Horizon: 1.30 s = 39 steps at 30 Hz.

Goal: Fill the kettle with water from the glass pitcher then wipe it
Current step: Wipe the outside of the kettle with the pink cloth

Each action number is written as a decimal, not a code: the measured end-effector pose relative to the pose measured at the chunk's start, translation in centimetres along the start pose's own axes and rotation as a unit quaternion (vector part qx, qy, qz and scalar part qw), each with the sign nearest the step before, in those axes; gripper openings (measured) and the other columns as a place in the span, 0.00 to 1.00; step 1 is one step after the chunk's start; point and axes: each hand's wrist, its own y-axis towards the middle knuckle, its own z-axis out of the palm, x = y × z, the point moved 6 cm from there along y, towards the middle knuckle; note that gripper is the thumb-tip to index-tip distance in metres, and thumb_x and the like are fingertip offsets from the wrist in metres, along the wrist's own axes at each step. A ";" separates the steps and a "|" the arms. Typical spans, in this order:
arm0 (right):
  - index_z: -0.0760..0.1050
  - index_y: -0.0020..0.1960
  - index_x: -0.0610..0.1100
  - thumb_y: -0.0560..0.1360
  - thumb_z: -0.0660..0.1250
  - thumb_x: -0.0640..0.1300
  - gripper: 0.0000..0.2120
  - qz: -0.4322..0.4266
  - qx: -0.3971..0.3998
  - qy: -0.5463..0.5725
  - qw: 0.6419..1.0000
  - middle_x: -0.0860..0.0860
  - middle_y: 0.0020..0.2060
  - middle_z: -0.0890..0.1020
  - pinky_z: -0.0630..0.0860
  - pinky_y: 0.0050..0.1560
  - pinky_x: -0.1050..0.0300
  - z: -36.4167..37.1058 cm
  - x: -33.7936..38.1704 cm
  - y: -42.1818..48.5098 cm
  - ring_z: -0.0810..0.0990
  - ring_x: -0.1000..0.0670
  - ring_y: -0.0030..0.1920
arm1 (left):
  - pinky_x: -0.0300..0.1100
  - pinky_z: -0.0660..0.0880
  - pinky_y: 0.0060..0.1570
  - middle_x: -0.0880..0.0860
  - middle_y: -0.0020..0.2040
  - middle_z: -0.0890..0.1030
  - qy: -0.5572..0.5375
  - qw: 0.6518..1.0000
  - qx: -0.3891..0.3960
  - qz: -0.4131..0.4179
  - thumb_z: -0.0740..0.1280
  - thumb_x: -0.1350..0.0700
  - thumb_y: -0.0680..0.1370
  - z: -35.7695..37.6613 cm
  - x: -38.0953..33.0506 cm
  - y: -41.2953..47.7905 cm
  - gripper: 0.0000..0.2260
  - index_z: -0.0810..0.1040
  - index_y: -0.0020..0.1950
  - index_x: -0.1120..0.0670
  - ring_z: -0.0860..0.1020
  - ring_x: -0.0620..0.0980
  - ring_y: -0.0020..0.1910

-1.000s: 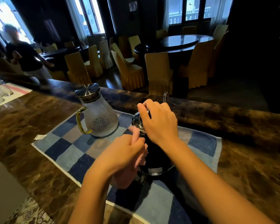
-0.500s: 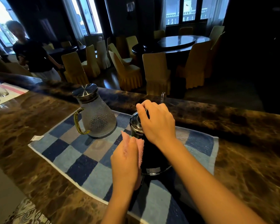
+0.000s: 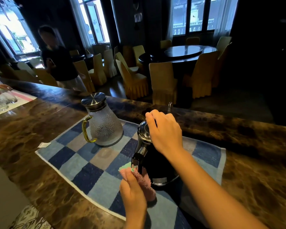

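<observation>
A black kettle [image 3: 160, 166] with a shiny steel lid stands on a blue checked towel [image 3: 92, 164]. My right hand [image 3: 165, 131] grips the kettle's top from above and covers much of the lid. My left hand [image 3: 133, 187] holds a pink cloth [image 3: 145, 180] pressed against the kettle's lower left side, by the black handle. The textured glass pitcher [image 3: 104, 128], with a steel lid and yellow handle, stands upright on the towel to the kettle's left, apart from both hands.
The towel lies on a brown marble counter [image 3: 254, 159]. Several glasses [image 3: 2, 100] sit on a white mat at far left, with another person's hand near them. A person [image 3: 59, 61] stands beyond the counter. Covered chairs and round tables fill the dark room behind.
My left hand with the pink cloth has slid down the kettle's side to near its base. The right hand stays on the lid. The person beyond the counter has stepped to the right.
</observation>
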 end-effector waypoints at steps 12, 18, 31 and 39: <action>0.72 0.45 0.50 0.77 0.44 0.59 0.21 0.001 0.010 -0.013 1.000 0.52 0.41 0.80 0.74 0.42 0.47 0.1 0.2 0.1 0.75 0.47 0.46 | 0.56 0.78 0.46 0.62 0.43 0.81 0.451 0.807 0.341 0.172 0.54 0.44 0.73 4.3 -8.8 3.9 0.19 0.72 0.49 0.59 0.80 0.62 0.43; 0.72 0.45 0.50 0.78 0.45 0.58 0.20 0.007 0.004 -0.015 1.000 0.52 0.41 0.80 0.75 0.44 0.47 0.2 0.1 0.1 0.75 0.48 0.47 | 0.45 0.68 0.31 0.47 0.27 0.73 0.362 0.889 0.184 0.211 0.59 0.48 0.72 2.9 -8.5 2.5 0.11 0.67 0.30 0.49 0.75 0.52 0.34; 0.72 0.44 0.51 0.77 0.45 0.59 0.20 -0.004 -0.002 -0.008 1.000 0.55 0.38 0.77 0.68 0.41 0.52 0.1 -0.2 0.1 0.74 0.47 0.46 | 0.30 0.75 0.34 0.48 0.35 0.84 0.010 0.997 0.073 0.027 0.69 0.53 0.72 0.5 -0.1 -0.2 0.06 0.80 0.47 0.52 0.82 0.42 0.37; 0.72 0.45 0.50 0.78 0.47 0.58 0.18 -0.010 0.003 -0.020 1.000 0.53 0.39 0.78 0.68 0.40 0.52 0.1 -0.1 0.2 0.74 0.47 0.47 | 0.30 0.69 0.27 0.46 0.21 0.75 0.268 0.896 0.333 0.119 0.65 0.51 0.74 3.2 -8.6 2.8 0.14 0.72 0.29 0.52 0.72 0.37 0.23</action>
